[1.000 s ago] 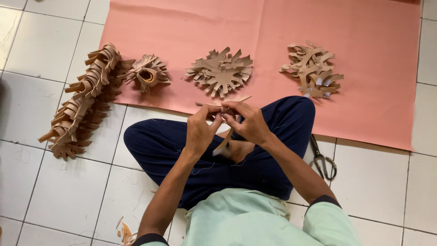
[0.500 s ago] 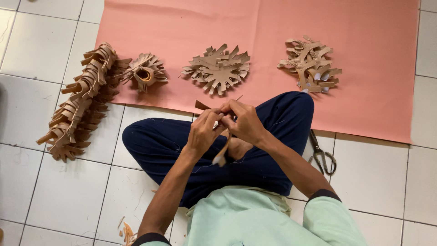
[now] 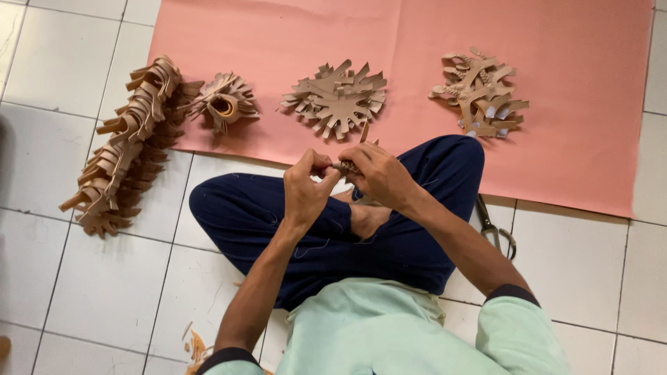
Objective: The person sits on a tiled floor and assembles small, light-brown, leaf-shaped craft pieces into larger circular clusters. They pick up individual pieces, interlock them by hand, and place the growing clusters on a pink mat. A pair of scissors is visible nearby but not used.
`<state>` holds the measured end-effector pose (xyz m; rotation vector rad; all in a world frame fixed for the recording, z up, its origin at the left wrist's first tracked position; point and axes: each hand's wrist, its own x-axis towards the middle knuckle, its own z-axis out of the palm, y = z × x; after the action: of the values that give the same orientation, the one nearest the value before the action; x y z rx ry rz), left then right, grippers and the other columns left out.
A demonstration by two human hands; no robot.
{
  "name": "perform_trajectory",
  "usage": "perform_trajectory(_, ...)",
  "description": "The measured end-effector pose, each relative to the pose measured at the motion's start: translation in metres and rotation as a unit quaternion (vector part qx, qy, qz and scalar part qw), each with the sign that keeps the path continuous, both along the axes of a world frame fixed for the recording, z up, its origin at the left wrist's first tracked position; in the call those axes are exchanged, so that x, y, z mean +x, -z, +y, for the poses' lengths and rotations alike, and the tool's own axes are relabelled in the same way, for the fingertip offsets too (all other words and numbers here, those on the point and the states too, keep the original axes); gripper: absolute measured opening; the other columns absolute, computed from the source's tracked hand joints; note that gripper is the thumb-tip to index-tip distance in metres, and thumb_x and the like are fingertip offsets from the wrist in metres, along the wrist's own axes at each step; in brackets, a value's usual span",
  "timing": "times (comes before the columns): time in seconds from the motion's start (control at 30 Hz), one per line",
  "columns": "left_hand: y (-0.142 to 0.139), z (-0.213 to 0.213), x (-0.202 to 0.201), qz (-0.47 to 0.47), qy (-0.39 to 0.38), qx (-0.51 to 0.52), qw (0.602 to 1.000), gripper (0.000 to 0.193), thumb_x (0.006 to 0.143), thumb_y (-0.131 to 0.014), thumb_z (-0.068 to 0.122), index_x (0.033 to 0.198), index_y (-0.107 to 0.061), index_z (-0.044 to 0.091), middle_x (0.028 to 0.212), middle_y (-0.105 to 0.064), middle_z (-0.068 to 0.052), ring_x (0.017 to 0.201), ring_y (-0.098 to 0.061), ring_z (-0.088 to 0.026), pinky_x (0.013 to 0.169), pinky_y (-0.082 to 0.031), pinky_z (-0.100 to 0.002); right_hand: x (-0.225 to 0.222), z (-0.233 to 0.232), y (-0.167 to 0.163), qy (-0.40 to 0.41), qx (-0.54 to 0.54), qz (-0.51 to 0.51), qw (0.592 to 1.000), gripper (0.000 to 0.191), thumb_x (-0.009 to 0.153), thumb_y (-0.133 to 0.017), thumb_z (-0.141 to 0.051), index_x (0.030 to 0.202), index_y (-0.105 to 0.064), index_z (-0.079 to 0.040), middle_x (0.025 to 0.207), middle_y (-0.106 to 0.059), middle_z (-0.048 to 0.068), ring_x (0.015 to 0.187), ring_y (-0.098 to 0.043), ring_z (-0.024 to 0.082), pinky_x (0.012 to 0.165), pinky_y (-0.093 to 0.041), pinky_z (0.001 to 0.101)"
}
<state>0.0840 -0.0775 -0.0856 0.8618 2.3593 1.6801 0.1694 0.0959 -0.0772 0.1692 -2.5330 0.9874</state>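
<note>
— What do we hold now?

— Our left hand (image 3: 306,186) and right hand (image 3: 377,173) both pinch one small tan leather cut-out (image 3: 351,165) above our crossed legs, just off the near edge of the pink sheet (image 3: 556,139).

— And around us?

— Three piles of cut-outs (image 3: 338,97) lie on the sheet, a long stack (image 3: 125,149) lies at its left edge, and scissors (image 3: 495,228) lie on the tiles.

Ahead of the knees, three piles of cut tan pieces (image 3: 338,98) sit on the pink sheet (image 3: 570,139) with bare gaps between them. A long stack (image 3: 125,146) blocks the left; scissors (image 3: 495,228) lie right.
</note>
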Motion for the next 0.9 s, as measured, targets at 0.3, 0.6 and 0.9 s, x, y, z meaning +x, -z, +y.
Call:
perform_trajectory(0.3, -0.019, 0.006, -0.006, -0.161, 0.082, 0.109, 0.977, 0.029, 0.1, -0.068, 0.009, 0.126, -0.067, -0.004, 0.107, -0.076, -0.009, 0.098, -0.074, -0.014, 0.086, -0.06, -0.026, -0.002, 0.005, -0.012, 0.023, -0.203, -0.029, 0.979, 0.026, 0.095, -0.072, -0.008, 0.12, -0.071, -0.002, 0.109, -0.078, 0.011, 0.098, -0.079, 0.018, 0.087, -0.065, 0.0293)
perform_trajectory(0.6, -0.032, -0.007, -0.002, -0.13, 0.098, 0.064, 0.985, 0.022, 0.095, -0.075, 0.008, 0.115, -0.074, -0.002, 0.102, -0.08, -0.013, 0.093, -0.077, -0.016, 0.084, -0.062, -0.027, 0.007, 0.008, -0.014, 0.001, -0.312, -0.096, 0.945, 0.019, 0.092, -0.073, -0.003, 0.111, -0.073, 0.004, 0.099, -0.078, 0.009, 0.086, -0.073, 0.009, 0.078, -0.061, 0.0238)
perform_trajectory(0.9, -0.027, -0.011, 0.009, -0.086, 0.084, 0.083, 0.989, 0.025, 0.096, -0.07, 0.006, 0.12, -0.072, -0.002, 0.105, -0.079, -0.011, 0.095, -0.077, -0.014, 0.084, -0.063, -0.026, 0.003, -0.008, -0.01, 0.038, -0.257, -0.081, 0.962, 0.019, 0.089, -0.079, 0.0, 0.105, -0.069, 0.001, 0.089, -0.074, 0.007, 0.074, -0.065, 0.007, 0.064, -0.055, 0.0224)
